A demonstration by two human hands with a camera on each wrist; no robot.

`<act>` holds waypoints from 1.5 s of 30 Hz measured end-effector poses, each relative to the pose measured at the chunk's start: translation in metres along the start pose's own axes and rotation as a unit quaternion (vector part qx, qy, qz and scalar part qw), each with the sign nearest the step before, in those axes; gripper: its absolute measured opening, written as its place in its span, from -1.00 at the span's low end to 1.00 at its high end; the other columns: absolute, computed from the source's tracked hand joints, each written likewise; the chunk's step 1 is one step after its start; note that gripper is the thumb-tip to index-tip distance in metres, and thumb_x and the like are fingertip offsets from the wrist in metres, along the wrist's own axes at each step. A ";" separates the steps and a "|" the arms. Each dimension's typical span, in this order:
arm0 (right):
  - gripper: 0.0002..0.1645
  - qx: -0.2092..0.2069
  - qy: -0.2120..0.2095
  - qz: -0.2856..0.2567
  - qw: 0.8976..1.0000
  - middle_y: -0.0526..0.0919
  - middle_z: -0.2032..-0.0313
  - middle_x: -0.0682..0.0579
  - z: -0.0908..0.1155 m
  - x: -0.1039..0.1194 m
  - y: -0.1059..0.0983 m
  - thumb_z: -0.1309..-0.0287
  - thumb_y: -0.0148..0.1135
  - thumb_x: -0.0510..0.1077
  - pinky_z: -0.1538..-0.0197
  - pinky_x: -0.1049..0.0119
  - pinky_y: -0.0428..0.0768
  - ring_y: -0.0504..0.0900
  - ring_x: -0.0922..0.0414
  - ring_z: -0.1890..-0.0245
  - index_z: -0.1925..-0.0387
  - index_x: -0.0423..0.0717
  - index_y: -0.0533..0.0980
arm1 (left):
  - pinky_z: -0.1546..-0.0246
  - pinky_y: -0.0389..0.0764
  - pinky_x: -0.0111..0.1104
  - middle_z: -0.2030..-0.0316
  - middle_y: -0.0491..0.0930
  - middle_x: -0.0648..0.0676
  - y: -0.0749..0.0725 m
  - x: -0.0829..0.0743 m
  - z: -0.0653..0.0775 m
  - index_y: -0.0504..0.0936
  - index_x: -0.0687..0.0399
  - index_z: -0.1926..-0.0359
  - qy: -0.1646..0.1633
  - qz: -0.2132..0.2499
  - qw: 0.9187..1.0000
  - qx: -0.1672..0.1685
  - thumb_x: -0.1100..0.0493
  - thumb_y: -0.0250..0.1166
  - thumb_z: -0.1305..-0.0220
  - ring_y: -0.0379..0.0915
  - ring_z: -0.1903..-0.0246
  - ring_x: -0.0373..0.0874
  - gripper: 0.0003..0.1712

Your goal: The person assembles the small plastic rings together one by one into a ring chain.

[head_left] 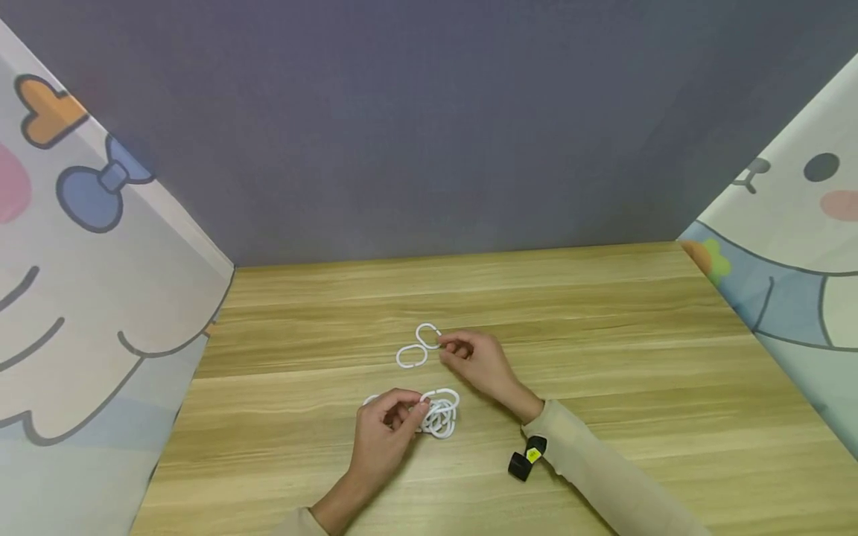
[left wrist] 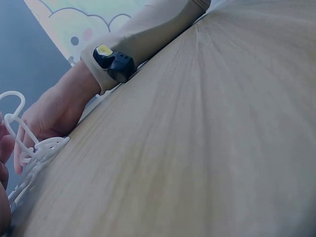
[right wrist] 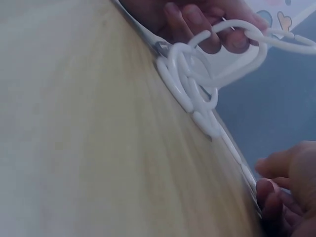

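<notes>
My left hand (head_left: 385, 439) pinches a white oval split ring (head_left: 447, 391) between thumb and index finger, above a small heap of similar rings (head_left: 439, 426). In the right wrist view the raised split ring (right wrist: 242, 74) loops through another white ring (right wrist: 291, 47) at the left hand's (right wrist: 232, 19) fingertips. Farther back, two white rings (head_left: 412, 356) lie flat with their ends meeting. My right hand (head_left: 479, 361) is beside the farther ring (head_left: 427, 324), its index fingertip right at that ring's edge and the thumb apart from it. Its other fingers are loosely bent.
The wood-grain table (head_left: 603, 313) runs back to a grey panel (head_left: 429, 134). Printed cartoon panels (head_left: 100, 283) stand at both sides. A black device with a yellow mark (head_left: 529, 455) is strapped to the right sleeve (head_left: 596, 461).
</notes>
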State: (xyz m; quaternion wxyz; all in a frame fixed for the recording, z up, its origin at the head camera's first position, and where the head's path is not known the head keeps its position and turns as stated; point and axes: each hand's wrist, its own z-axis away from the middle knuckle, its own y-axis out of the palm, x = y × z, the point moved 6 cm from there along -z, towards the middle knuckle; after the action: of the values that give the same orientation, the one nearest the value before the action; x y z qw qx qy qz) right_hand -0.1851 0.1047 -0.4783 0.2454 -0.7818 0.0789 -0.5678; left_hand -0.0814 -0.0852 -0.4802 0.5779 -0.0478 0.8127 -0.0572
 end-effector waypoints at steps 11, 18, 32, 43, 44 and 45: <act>-0.74 0.030 -0.016 0.087 0.996 0.71 0.32 0.13 -0.002 0.002 0.000 -0.21 0.65 -0.30 0.39 0.42 0.55 0.50 0.35 0.47 0.07 -0.12 0.82 | 0.68 0.47 -0.49 0.61 0.63 0.00 -0.001 0.001 0.000 0.82 0.17 0.20 -0.005 -0.005 1.000 0.002 0.42 0.52 -0.38 0.43 0.65 -0.38 -0.91; -0.80 0.024 -0.012 0.116 0.993 0.67 0.38 0.17 0.002 0.004 -0.003 -0.15 0.71 -0.27 0.39 0.41 0.52 0.49 0.33 0.48 0.33 0.01 0.76 | 0.67 0.47 -0.50 0.61 0.63 -0.01 -0.001 0.001 0.000 0.83 0.15 0.21 -0.006 -0.008 1.000 0.001 0.40 0.52 -0.39 0.43 0.65 -0.39 -0.92; -0.87 0.034 -0.029 0.131 0.990 0.59 0.36 0.17 0.012 0.006 -0.007 -0.38 0.53 -0.24 0.33 0.40 0.52 0.46 0.33 0.42 0.24 -0.04 0.67 | 0.68 0.47 -0.49 0.62 0.63 0.01 -0.001 0.000 0.000 0.83 0.15 0.20 -0.005 -0.008 1.000 0.003 0.40 0.52 -0.38 0.43 0.65 -0.39 -0.91; -0.92 -0.014 -0.008 0.101 0.995 0.61 0.41 0.13 0.019 0.000 -0.022 -0.44 0.40 -0.33 0.38 0.41 0.54 0.48 0.33 0.44 0.20 -0.14 0.65 | 0.67 0.47 -0.50 0.61 0.64 0.03 -0.001 -0.001 0.000 0.82 0.20 0.20 -0.011 -0.008 1.000 0.005 0.42 0.52 -0.37 0.42 0.64 -0.40 -0.92; -0.93 -0.018 -0.003 0.102 0.995 0.61 0.41 0.12 0.019 -0.001 -0.023 -0.43 0.39 -0.35 0.38 0.41 0.54 0.49 0.32 0.44 0.20 -0.15 0.65 | 0.67 0.48 -0.50 0.61 0.64 0.03 -0.001 -0.001 0.000 0.82 0.21 0.20 -0.011 -0.007 1.000 0.005 0.42 0.52 -0.37 0.42 0.64 -0.40 -0.92; -0.92 -0.021 0.003 0.103 0.994 0.62 0.41 0.11 0.019 -0.002 -0.024 -0.41 0.39 -0.36 0.38 0.41 0.55 0.50 0.31 0.44 0.20 -0.16 0.64 | 0.66 0.48 -0.50 0.60 0.64 0.03 -0.001 -0.001 0.000 0.82 0.20 0.20 -0.012 -0.007 1.000 0.006 0.42 0.52 -0.37 0.43 0.64 -0.40 -0.92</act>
State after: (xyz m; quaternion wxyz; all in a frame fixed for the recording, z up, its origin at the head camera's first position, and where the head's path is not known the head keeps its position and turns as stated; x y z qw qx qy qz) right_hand -0.1716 0.1320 -0.4731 0.2862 -0.7727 0.1716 -0.5400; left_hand -0.0810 -0.0865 -0.4795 0.5873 -0.0509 0.8051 -0.0654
